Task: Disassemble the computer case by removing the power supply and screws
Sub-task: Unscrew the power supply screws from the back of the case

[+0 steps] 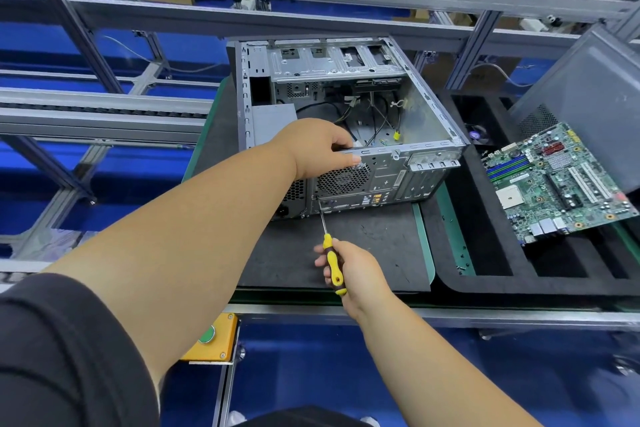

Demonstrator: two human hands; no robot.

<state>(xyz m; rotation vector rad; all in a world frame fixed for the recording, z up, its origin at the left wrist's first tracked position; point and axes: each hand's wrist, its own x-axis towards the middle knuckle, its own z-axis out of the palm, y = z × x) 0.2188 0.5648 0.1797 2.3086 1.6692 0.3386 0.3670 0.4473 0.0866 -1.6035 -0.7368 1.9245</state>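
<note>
Computer case [346, 107] lies open side up on the black mat at the worktop [426, 253] middle, rear panel toward the near edge. Left hand [318, 149] curls over the rear top rim, bracing it. Right hand [353, 270] wraps the yellow screwdriver [332, 260], tip on a screw beside the rear fan grille [343, 178]. Power supply [273, 121] sits in the case's near-left corner. Likely stiff sheet steel, sharp edges, fairly heavy; grip folded rims, not cables. Motherboard [554, 184] rests in the foam tray [485, 284] toward the right edge.
</note>
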